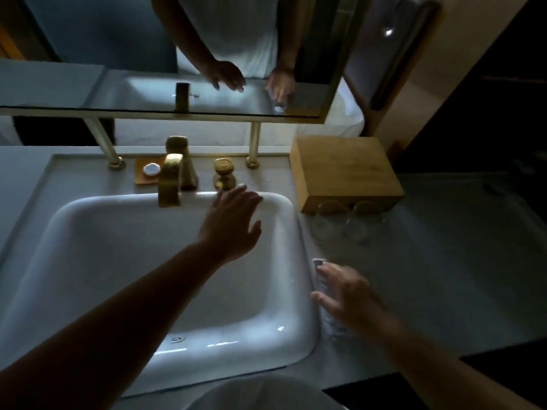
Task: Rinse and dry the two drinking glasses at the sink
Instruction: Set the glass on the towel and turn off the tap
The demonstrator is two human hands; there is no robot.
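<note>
My right hand is wrapped around a clear drinking glass at the right rim of the white sink; hand and glass are blurred. Two more clear glasses stand on the counter against a wooden box. My left hand hovers over the back right of the basin, empty with its fingers spread. Its fingertips are just short of the brass tap handle. The brass spout stands to the left of that hand, and no water is visible.
The wooden box sits on the grey counter right of the sink. A small orange tray with a white disc lies behind the spout. A mirror on brass posts reflects both hands. The room is dim.
</note>
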